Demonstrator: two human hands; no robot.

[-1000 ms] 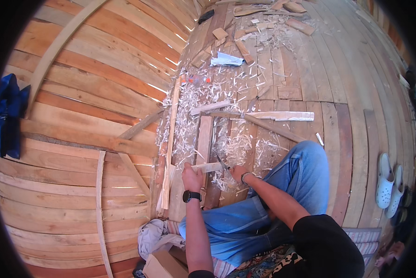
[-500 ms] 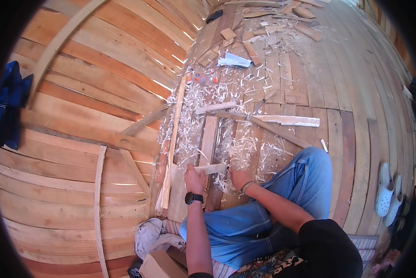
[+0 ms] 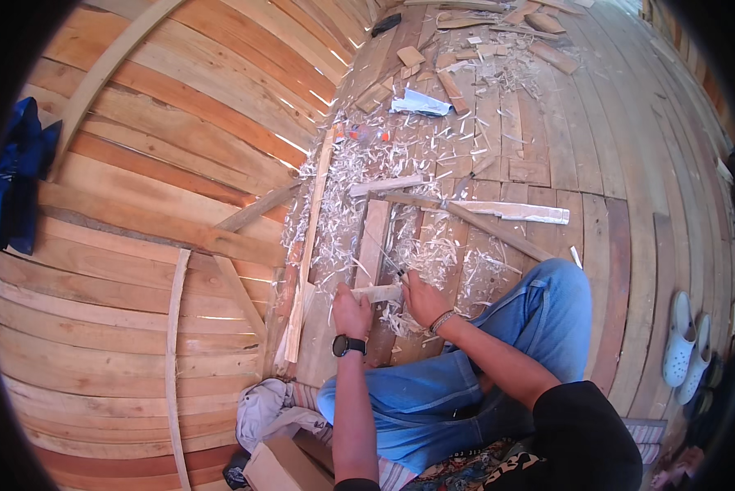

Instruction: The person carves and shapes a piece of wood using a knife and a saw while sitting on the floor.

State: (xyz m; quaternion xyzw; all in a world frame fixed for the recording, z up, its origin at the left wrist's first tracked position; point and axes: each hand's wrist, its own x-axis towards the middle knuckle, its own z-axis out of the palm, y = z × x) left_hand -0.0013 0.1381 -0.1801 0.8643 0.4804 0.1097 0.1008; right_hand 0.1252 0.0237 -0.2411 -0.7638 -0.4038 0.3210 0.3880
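My left hand (image 3: 351,313) is closed around the left end of a short pale strip of wood (image 3: 378,293). The strip lies crosswise in front of my bent legs, above a flat board (image 3: 373,237) on the floor. My right hand (image 3: 425,301) is closed at the strip's other end on a dark-handled knife (image 3: 395,267). Its thin blade slants up and to the left, over the board and away from the strip. Part of the handle is hidden by my fingers.
Curled shavings (image 3: 343,176) cover the floor. A long pole (image 3: 312,245) runs beside the plank wall (image 3: 138,270). An axe-like long handle (image 3: 498,231) and a pale batten (image 3: 531,213) lie ahead. Grey clogs (image 3: 679,340) stand right; a cardboard box (image 3: 281,468) sits lower left.
My right hand has lifted slightly, and the knife blade now shows pointing up and left. My left hand still grips the wood strip. The whole view has shifted a little.
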